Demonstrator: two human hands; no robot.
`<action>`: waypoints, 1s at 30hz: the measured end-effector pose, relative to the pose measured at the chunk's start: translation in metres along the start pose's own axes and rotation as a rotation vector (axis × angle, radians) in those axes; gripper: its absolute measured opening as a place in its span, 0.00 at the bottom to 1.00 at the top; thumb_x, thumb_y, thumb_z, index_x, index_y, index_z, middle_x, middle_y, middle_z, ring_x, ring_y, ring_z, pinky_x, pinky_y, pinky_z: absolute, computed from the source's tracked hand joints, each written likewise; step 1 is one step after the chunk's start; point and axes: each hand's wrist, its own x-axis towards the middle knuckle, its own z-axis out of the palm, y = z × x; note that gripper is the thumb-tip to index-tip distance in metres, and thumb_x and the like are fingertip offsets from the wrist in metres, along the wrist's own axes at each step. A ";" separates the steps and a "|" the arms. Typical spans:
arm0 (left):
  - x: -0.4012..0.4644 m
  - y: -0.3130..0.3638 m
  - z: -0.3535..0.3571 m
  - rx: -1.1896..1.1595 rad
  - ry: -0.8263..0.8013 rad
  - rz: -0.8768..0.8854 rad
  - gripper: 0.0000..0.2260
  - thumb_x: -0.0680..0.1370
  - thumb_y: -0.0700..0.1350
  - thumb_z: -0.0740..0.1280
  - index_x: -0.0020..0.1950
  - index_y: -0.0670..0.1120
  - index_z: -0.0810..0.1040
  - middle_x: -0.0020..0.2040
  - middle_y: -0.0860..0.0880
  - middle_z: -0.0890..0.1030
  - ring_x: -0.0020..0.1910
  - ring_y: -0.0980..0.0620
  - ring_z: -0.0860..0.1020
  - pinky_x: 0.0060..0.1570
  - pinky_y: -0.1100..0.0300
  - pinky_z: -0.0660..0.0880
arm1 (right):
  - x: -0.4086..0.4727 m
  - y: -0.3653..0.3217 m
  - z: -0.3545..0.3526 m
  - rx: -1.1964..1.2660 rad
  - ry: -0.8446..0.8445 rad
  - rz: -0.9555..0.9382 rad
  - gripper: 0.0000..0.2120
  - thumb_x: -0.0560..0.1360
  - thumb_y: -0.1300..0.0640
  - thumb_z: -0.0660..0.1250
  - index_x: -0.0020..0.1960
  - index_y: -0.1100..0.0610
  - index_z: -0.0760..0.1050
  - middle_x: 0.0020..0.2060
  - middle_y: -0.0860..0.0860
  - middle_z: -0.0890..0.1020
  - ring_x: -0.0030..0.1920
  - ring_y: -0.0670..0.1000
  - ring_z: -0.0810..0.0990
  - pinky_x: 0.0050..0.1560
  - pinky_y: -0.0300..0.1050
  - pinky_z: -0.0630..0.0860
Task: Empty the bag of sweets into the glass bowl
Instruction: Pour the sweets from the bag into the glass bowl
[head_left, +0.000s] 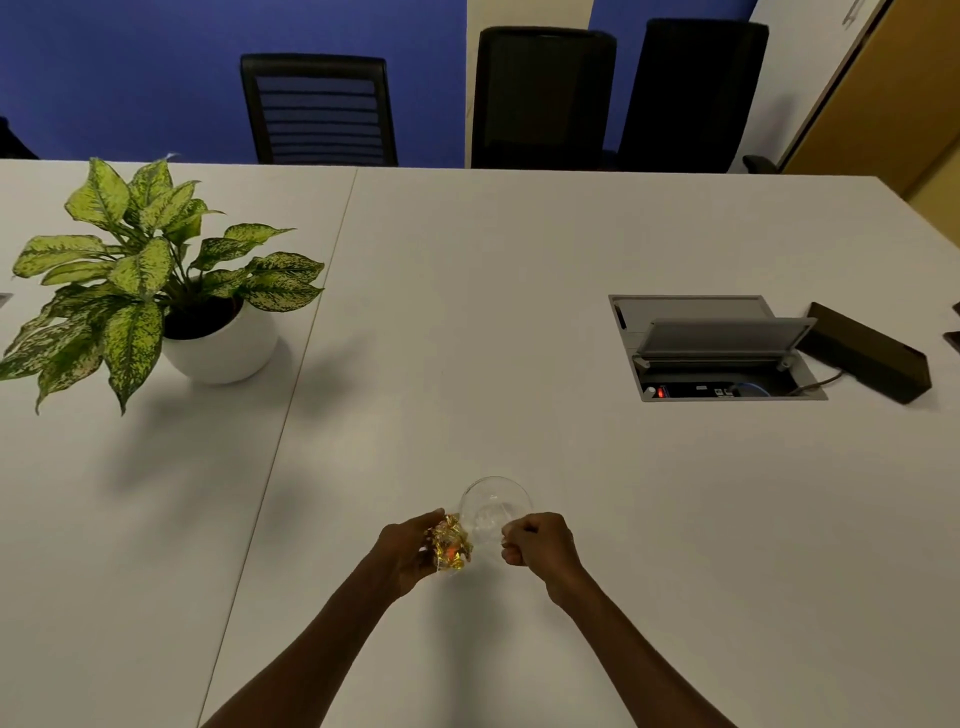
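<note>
Both forearms reach over the white table (519, 312): the left hand (410, 551) is wrapped around a clear bag of gold-wrapped sweets (451, 543), held just left of the glass bowl (496, 501). Curled into a fist, the right hand (543, 540) sits at the bowl's near right rim; whether it pinches anything cannot be told. Inside the bowl nothing definite shows through the glass.

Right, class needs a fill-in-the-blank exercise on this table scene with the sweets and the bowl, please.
1. The bag of sweets is held in the ____ hand.
2. The bowl is made of clear ____.
3. The potted plant stands on the table's ____ side.
4. The right hand is beside the ____.

Missing words: left; glass; left; bowl
</note>
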 end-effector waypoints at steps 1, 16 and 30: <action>-0.002 -0.001 0.003 0.005 0.019 0.012 0.12 0.75 0.39 0.71 0.55 0.34 0.80 0.51 0.35 0.81 0.40 0.40 0.83 0.27 0.54 0.81 | 0.003 0.002 0.001 0.008 0.005 0.017 0.06 0.73 0.69 0.66 0.41 0.69 0.81 0.34 0.58 0.82 0.29 0.53 0.81 0.35 0.42 0.82; -0.014 0.002 0.023 0.128 0.162 0.070 0.13 0.75 0.37 0.71 0.56 0.30 0.78 0.44 0.36 0.81 0.39 0.40 0.81 0.35 0.50 0.80 | 0.016 0.018 0.003 -0.021 0.031 0.061 0.07 0.74 0.70 0.64 0.41 0.69 0.80 0.35 0.58 0.82 0.28 0.52 0.81 0.43 0.48 0.83; -0.022 0.007 0.028 0.116 0.139 0.067 0.15 0.76 0.36 0.69 0.59 0.27 0.75 0.53 0.31 0.79 0.45 0.34 0.80 0.51 0.42 0.80 | 0.021 0.023 0.002 -0.042 0.016 0.056 0.07 0.73 0.70 0.64 0.41 0.69 0.81 0.33 0.58 0.83 0.28 0.52 0.82 0.34 0.40 0.80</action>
